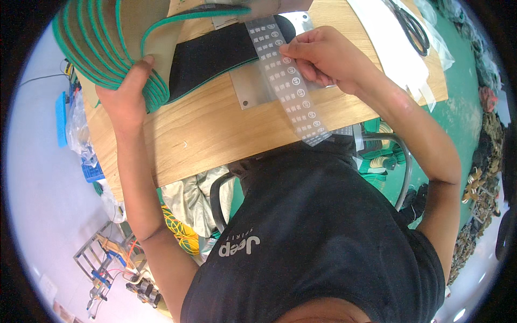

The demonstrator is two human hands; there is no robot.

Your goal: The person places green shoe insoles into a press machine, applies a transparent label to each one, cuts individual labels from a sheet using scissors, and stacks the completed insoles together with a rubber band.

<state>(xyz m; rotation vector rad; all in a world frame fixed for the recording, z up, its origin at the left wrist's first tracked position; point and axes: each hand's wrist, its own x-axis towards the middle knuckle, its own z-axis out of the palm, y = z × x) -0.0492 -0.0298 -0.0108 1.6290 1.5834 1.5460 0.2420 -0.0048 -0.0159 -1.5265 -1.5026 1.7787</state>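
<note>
My left hand (128,91) grips a fanned stack of tan insoles with green edging (99,40) at the table's left end. A black insole with a green rim (215,54) lies across a grey metal plate (252,91) on the wooden table (204,134). Over it runs a long transparent strip of small printed labels (291,89), which hangs off the table's near edge. My right hand (323,56) pinches this strip at its right edge with thumb and fingertips, just beside the black insole.
Black scissors (413,28) lie on white sheets (388,43) at the table's far right. Clear plastic bags (81,129) and blue items (62,118) sit off the left end. A chair frame (401,161) and green-edged pieces (377,159) are on the green floor.
</note>
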